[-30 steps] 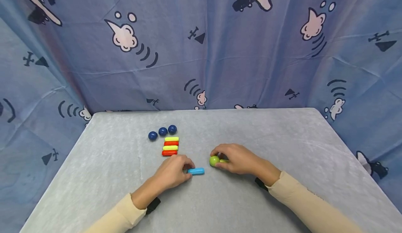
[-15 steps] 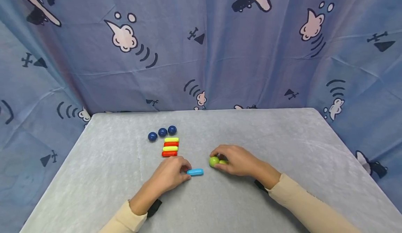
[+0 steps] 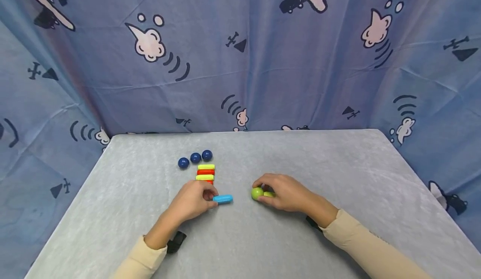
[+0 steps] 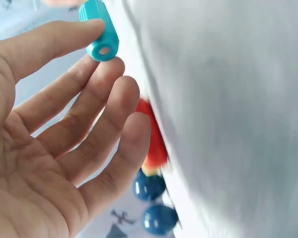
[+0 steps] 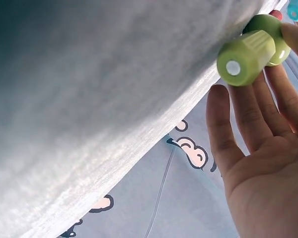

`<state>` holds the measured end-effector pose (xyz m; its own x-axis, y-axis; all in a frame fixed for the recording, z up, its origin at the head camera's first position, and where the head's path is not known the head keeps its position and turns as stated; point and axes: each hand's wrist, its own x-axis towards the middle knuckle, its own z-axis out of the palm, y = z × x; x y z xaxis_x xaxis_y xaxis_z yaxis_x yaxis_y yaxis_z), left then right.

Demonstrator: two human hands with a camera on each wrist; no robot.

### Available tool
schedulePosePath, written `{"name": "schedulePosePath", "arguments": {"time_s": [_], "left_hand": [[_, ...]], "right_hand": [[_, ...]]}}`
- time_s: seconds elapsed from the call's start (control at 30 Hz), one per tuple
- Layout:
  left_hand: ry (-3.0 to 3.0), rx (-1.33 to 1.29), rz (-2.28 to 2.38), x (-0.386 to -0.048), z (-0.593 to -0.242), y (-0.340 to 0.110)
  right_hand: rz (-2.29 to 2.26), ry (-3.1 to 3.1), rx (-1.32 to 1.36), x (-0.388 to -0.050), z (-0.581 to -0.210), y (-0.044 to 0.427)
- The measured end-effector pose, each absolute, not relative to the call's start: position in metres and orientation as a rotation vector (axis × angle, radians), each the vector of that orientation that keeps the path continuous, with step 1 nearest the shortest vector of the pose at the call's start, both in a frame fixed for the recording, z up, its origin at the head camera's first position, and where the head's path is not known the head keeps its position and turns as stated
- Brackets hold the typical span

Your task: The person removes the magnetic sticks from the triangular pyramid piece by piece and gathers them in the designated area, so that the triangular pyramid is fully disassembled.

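Observation:
Between thumb and fingertips, my left hand (image 3: 192,200) pinches a light blue ribbed toy rod (image 3: 223,199); the round mark on its near end shows in the left wrist view (image 4: 98,30). My right hand (image 3: 286,192) holds a green ball (image 3: 257,193) with a light green ribbed rod (image 5: 246,59) against it; the two look joined end to end. Just beyond the left hand lie red and yellow rods in a stack of rows, with a yellow rod (image 3: 206,167) farthest back. The nearest red rod is partly hidden by that hand.
Three dark blue balls, one of them the leftmost ball (image 3: 183,163), sit behind the rods. A grey-white cloth covers the table (image 3: 319,158). A blue patterned curtain (image 3: 210,53) hangs behind and at both sides.
The left hand has moved left and slightly away from me, carrying the light blue rod and now covering part of the nearest red rod. The right hand stays nearly still with its pieces.

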<state>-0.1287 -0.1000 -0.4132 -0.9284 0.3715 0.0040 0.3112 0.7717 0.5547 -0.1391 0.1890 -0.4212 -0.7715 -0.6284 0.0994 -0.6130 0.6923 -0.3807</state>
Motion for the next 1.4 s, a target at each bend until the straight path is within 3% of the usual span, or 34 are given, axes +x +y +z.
{"name": "schedulePosePath", "arguments": {"time_s": [0.53,1.0,1.4], "left_hand": [[2.883,0.388,0.828,-0.149,-0.413,-0.144],[2.9,0.335,0.827,-0.152,-0.416,-0.148],[2.892,0.321,0.827,-0.152,-0.417,-0.149]], "right_hand": [[-0.614,2.828,-1.074,-0.141,-0.419,0.192],[-0.556,2.735,-1.325,-0.15,-0.403,0.194],[-0.463,2.849,-1.153,-0.147,-0.406,0.185]]}}
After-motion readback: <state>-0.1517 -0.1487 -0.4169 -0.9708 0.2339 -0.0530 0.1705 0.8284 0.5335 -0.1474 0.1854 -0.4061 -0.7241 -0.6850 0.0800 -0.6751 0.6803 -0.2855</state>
